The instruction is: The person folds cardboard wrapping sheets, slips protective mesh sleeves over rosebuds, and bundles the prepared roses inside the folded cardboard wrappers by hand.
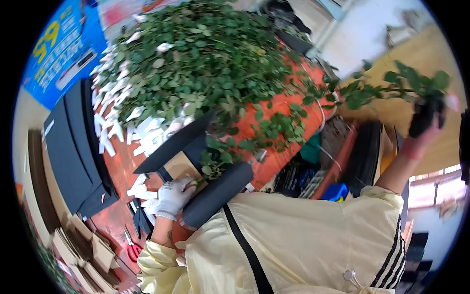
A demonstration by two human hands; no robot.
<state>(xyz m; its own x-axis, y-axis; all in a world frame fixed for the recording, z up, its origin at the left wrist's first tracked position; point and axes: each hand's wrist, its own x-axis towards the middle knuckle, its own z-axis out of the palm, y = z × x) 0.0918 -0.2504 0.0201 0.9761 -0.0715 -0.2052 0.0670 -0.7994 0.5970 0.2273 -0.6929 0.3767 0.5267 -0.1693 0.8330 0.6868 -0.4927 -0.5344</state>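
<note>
My left hand (174, 197), in a white glove, is closed around the lower end of a leafy stem (214, 164) beside the black wrapping sheet (218, 193). The sheet is curled up against my front, and a brown cardboard piece (182, 167) shows next to it. My right hand (427, 116), in a dark glove, is raised far out to the right and slightly blurred. It is closed on a long leafy rose stem (379, 90), which points left toward the table. Something pale pink shows past the hand's outer edge.
A big heap of leafy stems (205, 59) with white-wrapped ends (117, 88) covers the orange-red table (254, 117). Black sheets (78, 147) are stacked at left. Red-handled scissors (132, 250) lie near cardboard pieces (103, 252). A crate (338, 161) stands below the table's right edge.
</note>
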